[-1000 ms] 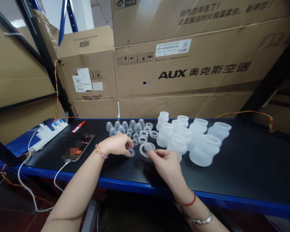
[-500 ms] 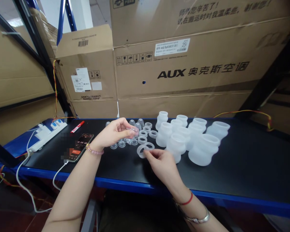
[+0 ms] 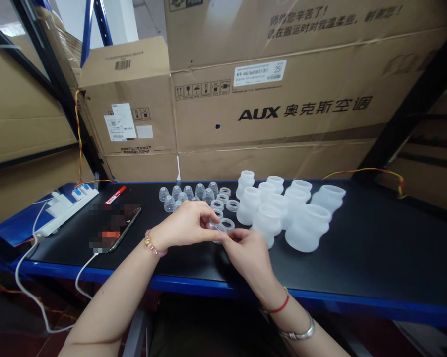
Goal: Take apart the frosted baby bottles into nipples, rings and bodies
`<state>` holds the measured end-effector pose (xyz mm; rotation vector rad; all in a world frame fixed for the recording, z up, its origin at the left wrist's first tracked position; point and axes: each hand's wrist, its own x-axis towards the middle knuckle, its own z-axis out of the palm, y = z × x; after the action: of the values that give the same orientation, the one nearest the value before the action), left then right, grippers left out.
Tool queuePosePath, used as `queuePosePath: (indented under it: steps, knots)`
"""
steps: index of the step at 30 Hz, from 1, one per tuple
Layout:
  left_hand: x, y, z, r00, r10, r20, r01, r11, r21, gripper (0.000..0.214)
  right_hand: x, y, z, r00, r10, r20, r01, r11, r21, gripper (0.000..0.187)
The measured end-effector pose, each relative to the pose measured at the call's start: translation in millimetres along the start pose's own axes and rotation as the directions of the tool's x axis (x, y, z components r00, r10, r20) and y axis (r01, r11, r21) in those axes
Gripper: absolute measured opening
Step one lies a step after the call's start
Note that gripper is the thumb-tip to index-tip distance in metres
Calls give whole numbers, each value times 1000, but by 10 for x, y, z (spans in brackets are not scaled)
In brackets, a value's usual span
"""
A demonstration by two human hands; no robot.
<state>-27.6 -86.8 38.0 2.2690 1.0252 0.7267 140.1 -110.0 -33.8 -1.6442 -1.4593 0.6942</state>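
The left hand [image 3: 184,225] and right hand [image 3: 245,253] meet, fingers pinched closed on a translucent silicone ring [image 3: 226,224], over a black blue-edged workbench [image 3: 338,263]. Frosted bottle-shaped silicone sleeves [image 3: 270,218] stand just beside the right hand, with small clear domed caps [image 3: 182,193] farther along.

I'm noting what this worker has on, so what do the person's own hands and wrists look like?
The left hand and right hand are bare, with no gloves, and no sleeves show on the forearms. The left wrist wears a pink beaded bracelet. The right wrist wears a thin red cord and a silver metal band.
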Motion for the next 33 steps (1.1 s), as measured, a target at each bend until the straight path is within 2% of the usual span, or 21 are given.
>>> queuePosePath:
  steps: [4, 6, 10, 13, 16, 21, 24, 27, 30, 33]
  knots:
    - [-40, -37, -83, 986, 20, 166, -10, 998, -61, 28, -25, -19, 16, 1000, -3, -31, 0, 996, -84, 31]
    - [-44, -66, -98, 979, 19, 202, -6, 998, -64, 25, -33, -33, 17, 999, -10, -39, 6, 994, -113, 33]
    - [-13, -93, -53, 992, -58, 112, 54, 998, 45, 25, -43, -59, 6, 999, -31, -39, 25, 988, -152, 34]
    - [14, -75, -4, 998, -55, 32, 51, 992, 114, 21, -53, -80, -2, 998, -43, -49, 33, 982, -186, 32]
    - [30, -61, 28, 998, -60, 16, 57, 987, 148, 20, -67, -103, -4, 996, -64, -61, 48, 972, -229, 33]
    - [47, -103, 62, 1000, 14, 19, -17, 985, 170, 28, -75, -88, 13, 984, -142, -104, 117, 969, -220, 36]
    - [52, -121, 72, 998, -38, 50, 34, 996, 88, 27, -55, -43, 28, 977, -182, -109, 166, 976, -141, 40]
    - [52, -121, 66, 991, -98, 91, 101, 994, -36, 27, -15, -11, 36, 991, -128, -33, 128, 992, -11, 43]
    - [49, -126, 39, 991, -94, 96, 104, 989, -102, 30, 26, -28, 28, 992, -128, -5, 129, 990, 55, 46]
    - [48, -152, 3, 994, -73, 83, 87, 981, -174, 31, 48, -109, -2, 985, -169, -18, 170, 985, 38, 47]
